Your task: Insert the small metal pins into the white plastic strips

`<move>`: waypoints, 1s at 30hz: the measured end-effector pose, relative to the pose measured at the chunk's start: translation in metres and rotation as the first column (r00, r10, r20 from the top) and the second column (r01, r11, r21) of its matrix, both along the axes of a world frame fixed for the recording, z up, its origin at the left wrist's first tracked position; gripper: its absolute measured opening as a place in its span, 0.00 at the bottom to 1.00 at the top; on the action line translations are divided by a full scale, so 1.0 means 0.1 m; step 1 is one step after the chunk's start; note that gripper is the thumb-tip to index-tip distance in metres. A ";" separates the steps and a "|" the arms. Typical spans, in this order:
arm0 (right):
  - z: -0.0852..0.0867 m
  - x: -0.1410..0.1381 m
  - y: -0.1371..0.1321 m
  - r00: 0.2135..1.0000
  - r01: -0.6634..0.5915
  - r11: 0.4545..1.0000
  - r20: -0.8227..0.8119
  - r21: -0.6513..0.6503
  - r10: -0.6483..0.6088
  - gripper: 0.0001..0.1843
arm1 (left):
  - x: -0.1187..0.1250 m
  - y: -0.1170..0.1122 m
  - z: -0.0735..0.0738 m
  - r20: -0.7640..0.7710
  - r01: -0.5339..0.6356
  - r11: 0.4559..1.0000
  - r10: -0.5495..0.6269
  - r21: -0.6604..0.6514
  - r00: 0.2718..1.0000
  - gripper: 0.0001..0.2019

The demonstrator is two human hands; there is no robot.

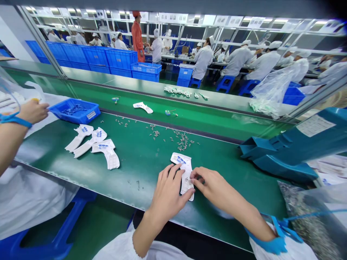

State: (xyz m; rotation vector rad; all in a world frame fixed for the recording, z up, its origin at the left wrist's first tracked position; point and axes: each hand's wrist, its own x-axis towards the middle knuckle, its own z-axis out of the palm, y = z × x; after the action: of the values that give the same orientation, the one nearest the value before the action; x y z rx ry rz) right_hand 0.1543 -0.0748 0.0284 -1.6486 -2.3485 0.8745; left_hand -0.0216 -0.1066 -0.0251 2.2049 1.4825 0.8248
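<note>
**Item, held:** one white piece (pixel 182 160), a flat moulded shape with blue marks at its upper end, lying on the green belt (pixel 141 173) near its front edge, between the two hands.

**Left hand** (pixel 168 191): unclenched, fingers spread, resting against the piece's left side and pinning it to the belt.

**Right hand** (pixel 214 184): fingertips (pixel 193 174) pinched together on the piece's upper right edge. Whether they gripped a small part as well could not be told.

**Progress, as judged from the belt:** three more white pieces (pixel 99 142) lay grouped to the left, each with blue marks, and they looked further along than nothing more than bare stock. A further piece (pixel 142 107) lay on the far belt. Loose metal bits (pixel 182 141) were scattered beyond the hands, so plenty appeared left over.

**Nearby:** a blue tray (pixel 93 108) of small parts stood at the belt's far left, with a co-worker's hand (pixel 32 112) beside it. A teal chute (pixel 271 153) jutted in from the right.

**Room:** bare belt stretched between the hands and the three pieces, and to the right towards the chute. The front edge ran just below the left wrist, leaving little room on that side.
</note>
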 end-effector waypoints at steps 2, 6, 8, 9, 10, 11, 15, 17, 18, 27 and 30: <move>0.00 -0.02 -0.06 0.998 -0.010 0.998 0.061 0.061 0.006 0.08 | 0.00 0.00 0.00 -0.007 -0.003 1.000 0.003 0.000 1.000 0.23; -0.03 -0.05 -0.14 0.988 -0.038 0.988 0.154 0.148 0.015 0.10 | 0.00 0.00 0.01 -0.020 -0.001 1.000 0.001 -0.005 1.000 0.23; -0.04 -0.06 -0.15 0.983 -0.053 0.984 0.181 0.169 0.022 0.10 | 0.00 0.00 0.01 -0.021 0.003 1.000 -0.003 -0.003 1.000 0.22; -0.04 -0.06 -0.16 0.982 -0.061 0.983 0.189 0.175 0.027 0.11 | 0.01 0.00 0.01 -0.022 0.002 1.000 -0.002 -0.001 1.000 0.21; -0.03 -0.06 -0.16 0.980 -0.072 0.981 0.194 0.178 0.036 0.11 | 0.01 -0.01 0.01 -0.024 0.001 1.000 -0.001 0.002 1.000 0.21; -0.02 -0.07 -0.16 0.979 -0.087 0.980 0.197 0.180 0.051 0.11 | 0.01 -0.01 0.00 -0.026 0.000 1.000 0.000 0.002 1.000 0.21; 0.00 -0.06 -0.18 0.975 -0.144 0.971 0.197 0.190 0.106 0.14 | 0.00 -0.01 -0.01 -0.027 0.001 1.000 -0.002 -0.001 1.000 0.22; 0.00 -0.06 -0.19 0.978 -0.138 0.969 0.182 0.204 0.101 0.14 | -0.01 -0.01 -0.01 -0.019 0.004 1.000 -0.004 -0.001 1.000 0.21; 0.00 -0.05 -0.19 0.980 -0.133 0.969 0.173 0.208 0.097 0.14 | -0.01 -0.01 -0.01 -0.014 0.005 1.000 -0.005 0.000 1.000 0.21; 0.00 -0.10 -0.21 0.980 -0.052 0.990 0.195 0.134 0.025 0.11 | 0.01 -0.03 0.07 -0.004 0.021 1.000 -0.021 0.016 1.000 0.25; -0.02 -0.14 -0.22 0.969 -0.042 0.986 0.247 0.158 0.002 0.11 | 0.01 -0.04 0.06 -0.015 0.021 1.000 -0.021 0.022 1.000 0.25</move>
State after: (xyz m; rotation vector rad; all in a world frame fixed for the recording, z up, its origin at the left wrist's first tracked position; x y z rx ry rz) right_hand 0.1400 -0.0970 0.0264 -1.7549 -2.5239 0.4876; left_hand -0.0207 -0.1103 -0.0195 2.2437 1.4611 0.8235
